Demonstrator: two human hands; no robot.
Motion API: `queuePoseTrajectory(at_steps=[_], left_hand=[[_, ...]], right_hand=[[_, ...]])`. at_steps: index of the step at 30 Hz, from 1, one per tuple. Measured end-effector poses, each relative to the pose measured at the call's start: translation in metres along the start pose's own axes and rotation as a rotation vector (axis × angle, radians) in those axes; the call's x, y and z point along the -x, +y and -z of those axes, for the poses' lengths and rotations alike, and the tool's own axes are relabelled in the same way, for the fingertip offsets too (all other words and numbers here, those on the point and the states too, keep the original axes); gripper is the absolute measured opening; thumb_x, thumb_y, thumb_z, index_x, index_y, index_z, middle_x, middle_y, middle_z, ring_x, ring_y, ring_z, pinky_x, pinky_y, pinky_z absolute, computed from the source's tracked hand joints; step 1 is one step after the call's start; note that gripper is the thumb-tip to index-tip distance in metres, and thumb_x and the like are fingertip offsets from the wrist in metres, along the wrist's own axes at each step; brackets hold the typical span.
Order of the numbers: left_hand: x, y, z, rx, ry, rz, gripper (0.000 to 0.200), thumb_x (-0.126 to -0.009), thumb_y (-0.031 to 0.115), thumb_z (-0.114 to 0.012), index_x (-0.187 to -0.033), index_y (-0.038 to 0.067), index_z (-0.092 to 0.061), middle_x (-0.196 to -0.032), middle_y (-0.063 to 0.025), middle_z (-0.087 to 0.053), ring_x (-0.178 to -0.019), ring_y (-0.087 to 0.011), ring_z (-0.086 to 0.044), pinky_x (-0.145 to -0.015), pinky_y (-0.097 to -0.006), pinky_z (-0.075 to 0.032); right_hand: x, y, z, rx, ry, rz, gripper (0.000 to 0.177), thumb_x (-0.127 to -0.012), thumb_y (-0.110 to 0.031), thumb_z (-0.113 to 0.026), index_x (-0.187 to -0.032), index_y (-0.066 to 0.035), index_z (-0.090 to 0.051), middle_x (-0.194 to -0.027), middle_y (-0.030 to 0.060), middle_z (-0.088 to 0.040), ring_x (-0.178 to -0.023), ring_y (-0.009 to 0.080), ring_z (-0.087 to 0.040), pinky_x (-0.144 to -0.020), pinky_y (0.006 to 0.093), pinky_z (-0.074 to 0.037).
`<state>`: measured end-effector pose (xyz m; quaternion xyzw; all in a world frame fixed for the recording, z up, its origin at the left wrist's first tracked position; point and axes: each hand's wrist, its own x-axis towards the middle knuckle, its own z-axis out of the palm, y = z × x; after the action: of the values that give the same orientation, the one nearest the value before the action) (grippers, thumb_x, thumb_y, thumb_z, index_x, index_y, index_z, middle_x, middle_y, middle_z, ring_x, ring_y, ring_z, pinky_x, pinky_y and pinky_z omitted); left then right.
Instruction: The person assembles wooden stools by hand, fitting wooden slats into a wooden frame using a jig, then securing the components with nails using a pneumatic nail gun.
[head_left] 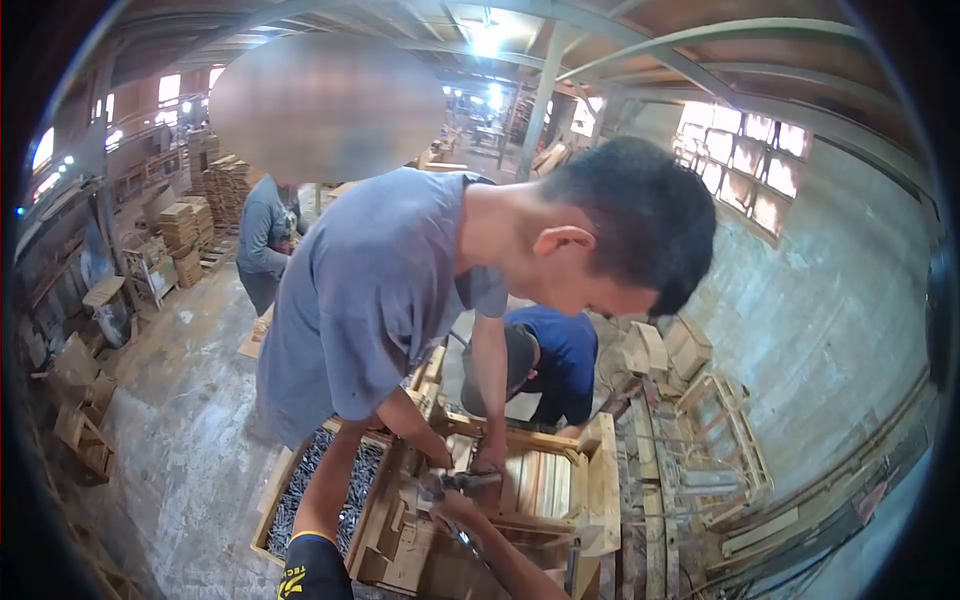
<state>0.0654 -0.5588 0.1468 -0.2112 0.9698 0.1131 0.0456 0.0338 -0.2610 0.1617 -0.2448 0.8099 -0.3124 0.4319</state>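
Observation:
My left hand (352, 426) reaches over a wooden box (263, 538) filled with dark metal fasteners (322, 478). Its fingers are hidden around the arm of the co-worker who leans in. My right hand (458, 510) is closed around a metal hand tool (430, 490), with a shiny fitting running back along my wrist. The tool lies over a wooden frame (545, 437) with pale slats inside it. Just beyond it are the co-worker's two hands (490, 457), down at the frame, close to the tool's head.
A second person in blue (565, 350) crouches behind the frame, and another in grey (262, 235) stands farther back. Metal rails (650, 480) run at the right beside a wall (830, 290). Stacks of wooden pieces (185, 225) stand at the left.

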Motion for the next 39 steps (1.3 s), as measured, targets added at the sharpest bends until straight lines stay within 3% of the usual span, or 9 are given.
queuePoseTrajectory(at_steps=[6, 9, 17, 20, 22, 26, 29, 32, 39], left_hand=[[0.067, 0.025, 0.028, 0.178, -0.047, -0.306, 0.051, -0.081, 0.019, -0.070, -0.121, 0.001, -0.047, -0.117, -0.0230, -0.052, -0.109, -0.0345, -0.052, -0.093, -0.0477, -0.044], [0.078, 0.085, 0.123, 0.325, -0.151, -0.755, 0.056, -0.081, 0.020, -0.071, -0.126, 0.002, -0.044, -0.122, -0.0224, -0.050, -0.113, -0.0337, -0.050, -0.096, -0.0475, -0.043], [0.025, 0.324, 0.359, 0.523, -0.398, -2.098, 0.072, -0.081, 0.023, -0.074, -0.139, 0.005, -0.036, -0.134, -0.0209, -0.045, -0.125, -0.0315, -0.046, -0.105, -0.0470, -0.040], [0.021, 0.386, 0.375, 0.594, -0.480, -2.339, 0.078, -0.081, 0.024, -0.075, -0.144, 0.006, -0.033, -0.138, -0.0203, -0.043, -0.129, -0.0307, -0.044, -0.108, -0.0469, -0.039], [0.028, 0.409, 0.383, 0.616, -0.523, -2.412, 0.082, -0.081, 0.024, -0.076, -0.147, 0.007, -0.031, -0.141, -0.0199, -0.041, -0.132, -0.0302, -0.043, -0.110, -0.0467, -0.039], [0.061, 0.464, 0.380, 0.502, -0.703, -2.438, 0.088, -0.078, 0.025, -0.078, -0.148, 0.008, -0.027, -0.144, -0.0202, -0.037, -0.133, -0.0314, -0.041, -0.110, -0.0485, -0.037], [0.082, 0.492, 0.375, 0.431, -0.802, -2.438, 0.093, -0.077, 0.026, -0.080, -0.149, 0.008, -0.025, -0.146, -0.0205, -0.034, -0.134, -0.0322, -0.039, -0.111, -0.0497, -0.036], [0.091, 0.493, 0.376, 0.446, -0.798, -2.454, 0.097, -0.075, 0.026, -0.082, -0.149, 0.009, -0.022, -0.147, -0.0207, -0.031, -0.135, -0.0331, -0.037, -0.111, -0.0510, -0.035], [0.068, 0.373, 0.341, 0.935, -0.655, -2.244, 0.095, -0.073, 0.026, -0.081, -0.145, 0.010, -0.022, -0.142, -0.0191, -0.028, -0.129, -0.0322, -0.034, -0.105, -0.0502, -0.034]], right_hand=[[-0.064, 0.072, -0.029, 0.261, 0.379, 0.358, 0.028, -0.073, -0.023, -0.065, -0.079, 0.004, -0.066, -0.070, 0.0183, -0.066, -0.072, 0.0294, -0.068, -0.065, 0.0397, -0.052], [-0.014, 0.023, 0.005, -0.013, 0.055, 0.061, 0.039, -0.073, -0.030, -0.069, -0.090, 0.005, -0.064, -0.074, 0.0176, -0.067, -0.069, 0.0251, -0.066, -0.063, 0.0389, -0.050], [0.151, 0.048, -0.005, -0.285, 0.330, 0.341, 0.050, -0.068, -0.017, -0.066, -0.117, -0.008, -0.062, -0.096, 0.0199, -0.069, -0.091, 0.0397, -0.065, -0.081, 0.0421, -0.051], [0.205, 0.063, -0.028, -0.310, 0.491, 0.075, 0.050, -0.068, -0.012, -0.067, -0.117, -0.005, -0.062, -0.101, 0.0169, -0.069, -0.095, 0.0294, -0.064, -0.084, 0.0377, -0.050], [0.232, 0.078, -0.044, -0.452, 0.539, -0.020, 0.045, -0.071, -0.006, -0.069, -0.116, -0.001, -0.062, -0.102, 0.0090, -0.070, -0.094, 0.0153, -0.062, -0.085, 0.0320, -0.049], [0.263, 0.118, -0.077, -0.537, 0.787, 0.007, 0.050, -0.068, -0.011, -0.066, -0.117, -0.004, -0.063, -0.099, 0.0172, -0.070, -0.092, 0.0295, -0.069, -0.080, 0.0381, -0.052], [0.291, 0.116, -0.079, -0.720, 0.789, -0.180, 0.041, -0.069, -0.009, -0.066, -0.108, -0.001, -0.065, -0.089, 0.0108, -0.071, -0.084, 0.0198, -0.067, -0.076, 0.0336, -0.051], [0.301, 0.139, -0.093, -0.799, 0.910, -0.101, 0.014, -0.070, 0.000, -0.063, -0.083, -0.004, -0.061, -0.069, 0.0021, -0.060, -0.052, 0.0082, -0.054, -0.045, 0.0245, -0.040], [0.330, 0.169, -0.096, -0.975, 0.902, -0.083, 0.022, -0.066, 0.005, -0.061, -0.087, -0.001, -0.061, -0.069, 0.0025, -0.058, -0.052, 0.0116, -0.053, -0.046, 0.0258, -0.041]])
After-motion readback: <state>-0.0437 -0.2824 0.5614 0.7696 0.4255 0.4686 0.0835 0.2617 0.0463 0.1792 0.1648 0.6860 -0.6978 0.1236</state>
